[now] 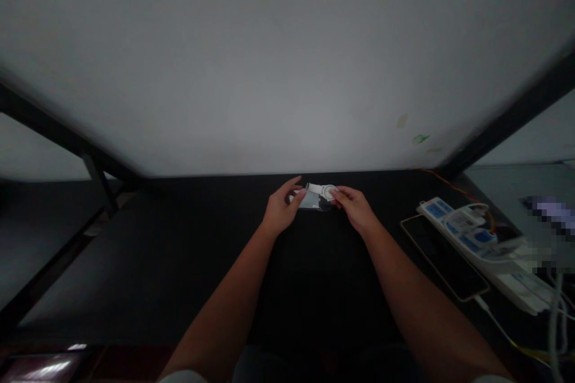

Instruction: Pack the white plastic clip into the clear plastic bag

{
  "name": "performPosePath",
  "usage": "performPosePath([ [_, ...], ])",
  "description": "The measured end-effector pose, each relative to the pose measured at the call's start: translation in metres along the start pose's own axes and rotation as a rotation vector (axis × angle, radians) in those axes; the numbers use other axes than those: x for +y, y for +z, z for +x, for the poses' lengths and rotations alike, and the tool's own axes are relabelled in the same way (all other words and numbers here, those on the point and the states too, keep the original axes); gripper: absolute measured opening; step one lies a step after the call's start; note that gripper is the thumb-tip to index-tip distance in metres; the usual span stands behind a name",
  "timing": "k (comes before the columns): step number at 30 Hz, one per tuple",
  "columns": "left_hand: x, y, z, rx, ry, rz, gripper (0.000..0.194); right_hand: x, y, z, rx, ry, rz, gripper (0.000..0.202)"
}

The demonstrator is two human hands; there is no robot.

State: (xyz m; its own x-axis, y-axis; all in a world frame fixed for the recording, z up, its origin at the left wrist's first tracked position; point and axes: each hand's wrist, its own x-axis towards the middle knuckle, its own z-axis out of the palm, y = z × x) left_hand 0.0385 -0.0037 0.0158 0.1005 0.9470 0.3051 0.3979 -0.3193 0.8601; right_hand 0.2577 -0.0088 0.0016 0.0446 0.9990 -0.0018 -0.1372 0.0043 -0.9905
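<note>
My right hand (354, 208) pinches the round end of a small white piece (315, 188) between thumb and fingers. This piece has a ringed disc at the right and a flat strap-like arm reaching left, rather like a wristwatch; its exact kind is unclear. At the arm's dark-tipped left end is my left hand (281, 208), its thumb and fingers apart; whether the thumb touches the arm is hard to tell. Beneath the piece lies a pale, shiny flat sheet or packet (309, 200), partly hidden by the left thumb, on the black tabletop (202, 251).
A phone (442, 254) with a cable plugged in lies at the right. Beside it runs a white power strip (471, 239) with plugs and cables. A pale wall (269, 72) rises behind the table, and dark frame bars (516, 114) slant at both sides.
</note>
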Motion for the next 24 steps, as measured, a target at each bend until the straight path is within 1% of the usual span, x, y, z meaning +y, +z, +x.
performPosePath([
  [2,0.001,0.005,-0.001,-0.075,0.005,-0.103,0.047,0.000,0.000,-0.001,-0.018,-0.008,-0.055,0.046],
  [3,0.000,0.008,-0.001,-0.089,0.001,-0.135,0.044,0.000,0.001,-0.001,-0.026,-0.012,-0.077,0.047],
  [5,-0.003,0.010,0.000,-0.076,-0.027,-0.182,0.038,0.000,0.002,-0.001,-0.040,-0.024,-0.114,0.048],
  [7,-0.007,0.010,0.002,-0.059,-0.063,-0.229,0.035,0.000,0.003,-0.001,-0.042,-0.066,-0.155,0.047],
  [10,-0.011,0.008,0.003,-0.045,-0.086,-0.301,0.034,0.002,0.006,0.000,0.000,-0.170,-0.217,0.043],
  [11,-0.011,0.008,0.004,-0.041,-0.089,-0.319,0.034,0.002,0.007,0.001,0.010,-0.183,-0.212,0.043],
  [14,-0.012,0.008,0.003,-0.030,-0.117,-0.358,0.033,0.004,0.007,0.001,-0.035,-0.122,-0.128,0.047],
  [16,-0.012,0.008,0.003,-0.036,-0.134,-0.374,0.034,0.006,0.006,0.001,-0.074,-0.095,-0.076,0.044],
  [20,-0.011,0.009,0.002,-0.057,-0.129,-0.340,0.034,0.006,0.004,0.001,-0.026,-0.136,-0.085,0.032],
  [24,-0.007,0.010,0.002,-0.039,-0.135,-0.317,0.037,0.003,0.004,-0.001,-0.010,-0.117,-0.072,0.036],
])
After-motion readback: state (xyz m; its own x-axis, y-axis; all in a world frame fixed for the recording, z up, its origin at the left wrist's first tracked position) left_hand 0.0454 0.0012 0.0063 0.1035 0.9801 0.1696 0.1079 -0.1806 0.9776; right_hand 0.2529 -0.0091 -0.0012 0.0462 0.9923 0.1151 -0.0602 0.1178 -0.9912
